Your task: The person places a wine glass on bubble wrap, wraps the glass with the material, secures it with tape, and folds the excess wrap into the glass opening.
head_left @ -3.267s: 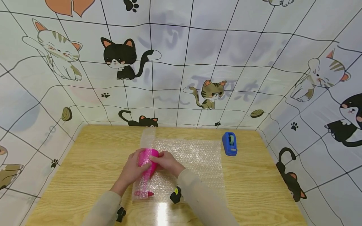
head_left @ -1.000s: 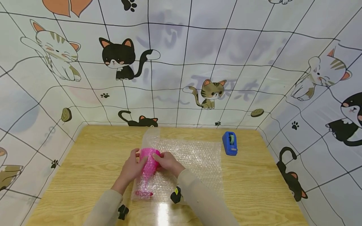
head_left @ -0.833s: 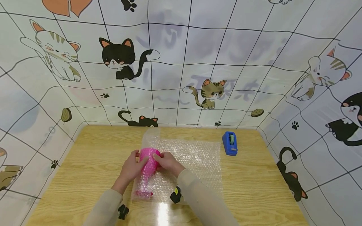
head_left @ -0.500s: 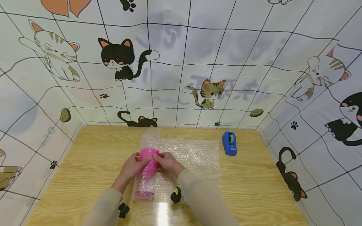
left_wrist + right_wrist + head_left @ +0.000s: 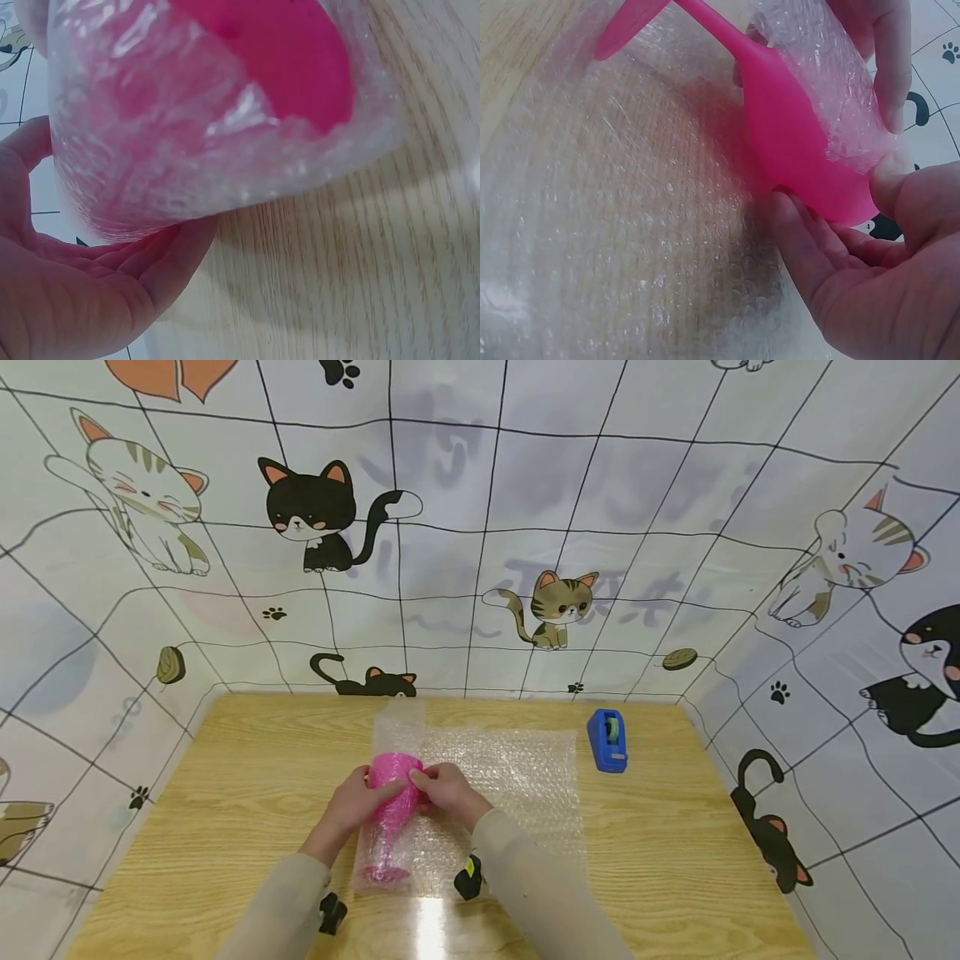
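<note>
A bright pink goblet (image 5: 393,814) lies on its side on a clear bubble wrap sheet (image 5: 517,777), bowl away from me and foot (image 5: 307,60) toward me. One layer of the wrap covers its upper side; in the right wrist view the goblet's right flank (image 5: 795,135) is bare. From the left, my left hand (image 5: 348,810) grips the wrapped bowl, its fingers curled underneath. My right hand (image 5: 453,793) pinches the bowl near the rim, thumb on the wrap edge and fingers below the bowl. Part of the left fingers is hidden by the wrap.
A blue tape dispenser (image 5: 607,741) stands at the back right of the wooden table (image 5: 667,860). A loose strip of wrap (image 5: 400,722) extends beyond the goblet to the table's back edge. A cat-patterned cloth (image 5: 450,527) encloses the back and sides.
The wrap has come farther over the goblet's bowl and foot, to the right. My right thumb has shifted onto the wrap edge. The sheet's right edge has crept slightly left.
</note>
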`<state>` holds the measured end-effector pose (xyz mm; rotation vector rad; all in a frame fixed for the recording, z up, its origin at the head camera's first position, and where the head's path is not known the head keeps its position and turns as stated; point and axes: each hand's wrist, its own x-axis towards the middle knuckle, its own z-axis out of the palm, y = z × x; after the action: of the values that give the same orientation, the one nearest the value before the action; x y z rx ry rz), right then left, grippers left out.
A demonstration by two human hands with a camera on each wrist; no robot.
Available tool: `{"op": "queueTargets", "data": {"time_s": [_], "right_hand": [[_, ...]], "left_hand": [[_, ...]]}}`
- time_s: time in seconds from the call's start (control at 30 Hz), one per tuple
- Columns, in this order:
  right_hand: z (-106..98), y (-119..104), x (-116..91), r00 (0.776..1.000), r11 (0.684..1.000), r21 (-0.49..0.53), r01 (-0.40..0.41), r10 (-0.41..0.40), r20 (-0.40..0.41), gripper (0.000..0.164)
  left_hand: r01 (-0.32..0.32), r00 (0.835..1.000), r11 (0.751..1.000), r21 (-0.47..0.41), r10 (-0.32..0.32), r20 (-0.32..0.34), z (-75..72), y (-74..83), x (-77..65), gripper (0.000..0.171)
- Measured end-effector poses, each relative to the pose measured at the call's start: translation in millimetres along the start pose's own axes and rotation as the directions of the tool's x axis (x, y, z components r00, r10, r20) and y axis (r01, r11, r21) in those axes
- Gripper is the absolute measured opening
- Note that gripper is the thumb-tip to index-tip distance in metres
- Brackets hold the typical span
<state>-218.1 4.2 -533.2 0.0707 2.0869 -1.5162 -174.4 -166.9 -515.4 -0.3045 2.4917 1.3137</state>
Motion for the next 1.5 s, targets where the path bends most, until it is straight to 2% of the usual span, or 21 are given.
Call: {"op": "queueTargets", "data": {"time_s": [0.37, 0.57, 0.83, 1.13, 1.5], "right_hand": [[-4, 0, 1, 1.0, 0.999, 0.034, -0.002, 0.002, 0.006, 0.037], [-7, 0, -1, 1.0, 0.996, 0.084, -0.002, 0.0, 0.018, 0.037], [-10, -3, -3, 1.0, 1.0, 0.017, -0.015, 0.015, 0.015, 0.036], [-11, -1, -1, 1.0, 0.997, 0.068, -0.029, 0.028, 0.01, 0.034], [-13, -1, 1, 0.999, 0.995, 0.096, -0.036, 0.039, -0.028, 0.029]], "left_hand": [[0.005, 1.0, 1.0, 0.005, -0.004, -0.003, 2.9, 5.9, -2.6, 0.099], [-0.016, 1.0, 0.999, 0.035, 0.016, -0.017, 5.0, 7.1, -1.8, 0.095], [-0.025, 0.999, 0.995, 0.101, 0.03, -0.046, 8.7, 8.7, -1.1, 0.095], [-0.03, 0.997, 0.989, 0.142, 0.04, -0.068, 9.5, 13.1, -4.7, 0.096], [-0.02, 0.994, 0.988, 0.15, 0.036, -0.1, 14.0, 16.4, -5.7, 0.094]]}}
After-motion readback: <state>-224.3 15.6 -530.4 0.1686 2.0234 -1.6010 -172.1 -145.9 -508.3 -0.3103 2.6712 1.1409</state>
